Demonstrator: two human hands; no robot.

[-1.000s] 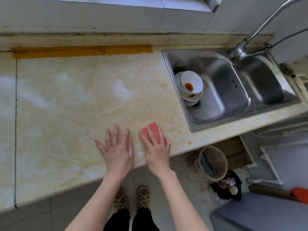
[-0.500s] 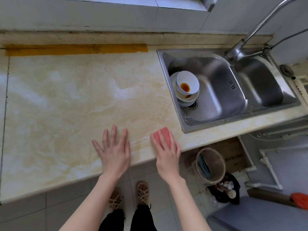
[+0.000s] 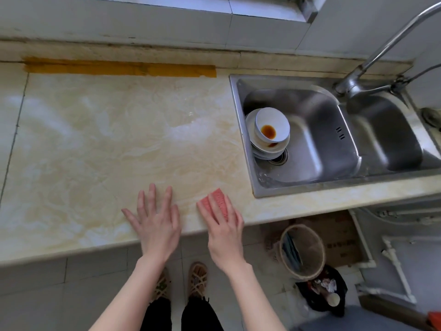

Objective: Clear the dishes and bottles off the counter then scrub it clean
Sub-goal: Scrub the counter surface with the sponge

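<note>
The cream marble counter (image 3: 100, 144) shows wet streaks and yellowish stains. My left hand (image 3: 155, 220) lies flat on it near the front edge, fingers spread. Just to its right, my right hand (image 3: 223, 225) presses a pink sponge (image 3: 216, 199) onto the counter with straight fingers; the sponge's far end sticks out past my fingertips. A stack of white bowls and plates (image 3: 269, 132) with brown sauce sits in the left basin of the steel sink (image 3: 310, 185), over the drain.
A faucet (image 3: 372, 56) arches over the double sink at the right. Orange tape (image 3: 119, 68) runs along the back edge. Below the counter stand a woven waste basket (image 3: 303, 252), a black rubbish bag (image 3: 322, 287) and a cardboard box (image 3: 338, 237).
My right hand slid the sponge to the right along the front edge, away from my left hand, then back a little. The left hand stayed flat in place.
</note>
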